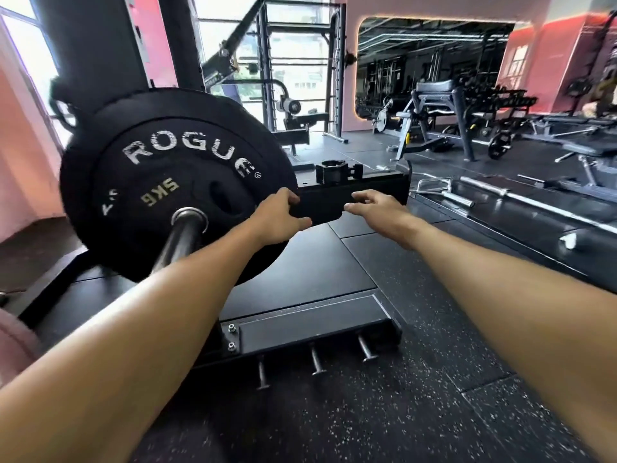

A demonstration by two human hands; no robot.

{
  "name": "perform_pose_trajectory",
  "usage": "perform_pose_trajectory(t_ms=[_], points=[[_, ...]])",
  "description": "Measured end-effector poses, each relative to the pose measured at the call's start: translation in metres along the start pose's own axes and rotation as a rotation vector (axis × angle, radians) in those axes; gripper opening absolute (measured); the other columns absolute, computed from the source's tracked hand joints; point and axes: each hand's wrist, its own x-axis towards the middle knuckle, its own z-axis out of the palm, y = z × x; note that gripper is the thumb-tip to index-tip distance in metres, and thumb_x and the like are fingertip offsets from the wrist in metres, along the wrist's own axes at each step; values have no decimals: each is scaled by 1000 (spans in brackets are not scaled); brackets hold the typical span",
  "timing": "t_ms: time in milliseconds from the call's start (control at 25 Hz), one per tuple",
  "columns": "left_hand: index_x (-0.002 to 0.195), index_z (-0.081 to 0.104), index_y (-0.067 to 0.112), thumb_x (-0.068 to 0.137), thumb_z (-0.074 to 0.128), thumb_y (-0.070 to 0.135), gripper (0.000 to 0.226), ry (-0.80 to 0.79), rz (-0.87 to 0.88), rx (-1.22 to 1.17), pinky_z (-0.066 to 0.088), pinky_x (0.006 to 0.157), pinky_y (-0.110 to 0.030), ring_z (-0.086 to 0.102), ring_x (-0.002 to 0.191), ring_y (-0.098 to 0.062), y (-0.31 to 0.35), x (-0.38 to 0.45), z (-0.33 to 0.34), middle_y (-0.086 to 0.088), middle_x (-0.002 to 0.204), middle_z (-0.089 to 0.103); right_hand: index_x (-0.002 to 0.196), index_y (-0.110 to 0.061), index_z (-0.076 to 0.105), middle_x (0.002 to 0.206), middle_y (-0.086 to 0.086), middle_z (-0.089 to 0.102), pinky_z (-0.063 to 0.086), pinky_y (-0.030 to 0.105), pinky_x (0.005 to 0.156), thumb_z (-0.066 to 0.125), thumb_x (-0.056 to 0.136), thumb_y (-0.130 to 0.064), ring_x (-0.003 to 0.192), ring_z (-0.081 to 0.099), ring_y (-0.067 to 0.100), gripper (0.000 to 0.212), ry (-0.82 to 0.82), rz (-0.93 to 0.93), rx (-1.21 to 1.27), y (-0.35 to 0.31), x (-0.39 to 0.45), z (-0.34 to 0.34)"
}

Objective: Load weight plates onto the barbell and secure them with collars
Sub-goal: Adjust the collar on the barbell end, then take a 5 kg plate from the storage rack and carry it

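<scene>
The barbell sleeve point(185, 230) sticks out toward me at the left. On it sits a small black ROGUE 5 kg plate point(157, 182) against a larger black plate point(78, 182). My left hand point(278, 217) is at the larger plate's right rim, fingers curled and thumb apart; whether it grips the rim is unclear. My right hand point(377, 208) reaches forward with fingers spread and nothing in it. A black collar point(337, 172) sits on top of a black frame beam point(377, 192), just beyond both hands.
A low black platform point(300, 272) with a steel end plate and three short pegs point(317, 360) lies below my arms. Loose bars point(484, 192) lie on the floor at right. Benches and a rack point(444, 115) stand farther back before a mirror.
</scene>
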Motion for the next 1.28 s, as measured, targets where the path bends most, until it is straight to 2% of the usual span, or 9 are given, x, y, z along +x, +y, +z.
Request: perform_pose_trajectory(t_ms=[80,160,360,560,720,840,1040,1200,1280], points=[[138,47,13,90,70,34,57,19,-1,1,40,96,-27,51,124,-23,-6,-35,-12,-8,136,52,142,-22,50,143,5,47,34,17,88,61,94,-37,123,47,18,51,-31,-7,-23,-7,-37,4],[137,48,12,90,72,33,57,48,-12,-6,39,94,-25,53,122,-22,-14,-67,-27,-8,134,54,142,-26,49,146,6,43,28,20,93,63,92,-40,131,42,20,54,-62,-2,-49,-12,-66,10],[134,52,11,88,73,30,54,196,-98,-85,44,97,-30,57,116,-22,-39,-117,-85,-4,121,58,141,-28,49,142,0,49,35,26,96,66,87,-46,124,47,16,60,-89,-46,-57,-49,-98,31],[131,54,9,88,73,30,51,325,-176,-46,44,100,-32,57,118,-26,-79,-118,-135,-9,125,60,140,-28,50,131,-5,53,34,23,91,67,86,-46,114,51,13,60,-107,-104,-67,-90,-78,64],[133,51,10,90,68,23,49,351,-299,-7,40,96,-28,55,121,-27,-125,-99,-150,-12,129,58,142,-30,47,136,-3,52,43,29,102,69,83,-47,119,54,17,65,-104,-125,-62,-105,-36,105],[138,43,6,89,66,18,55,371,-370,5,40,97,-30,52,124,-30,-156,-78,-146,-15,134,53,144,-22,45,129,4,56,40,13,90,65,91,-35,108,60,16,59,-31,-175,-116,-109,-4,134],[144,27,4,86,73,18,76,347,-486,-137,43,104,-38,50,126,-35,-198,-45,-118,-19,138,49,148,-16,41,137,9,56,39,29,101,66,90,-34,126,53,26,65,35,-237,-219,-100,51,172],[137,30,1,88,72,18,66,410,-522,-245,43,99,-37,53,122,-37,-217,-21,-95,-21,134,52,128,-8,53,125,15,60,46,39,91,63,90,-46,116,57,37,54,187,-292,-561,-104,78,186],[131,35,1,89,71,19,58,492,-530,-247,44,96,-38,55,118,-39,-224,-16,-86,-23,130,55,122,-4,52,121,20,60,47,40,87,67,89,-41,113,58,40,51,204,-273,-681,-110,86,188]])
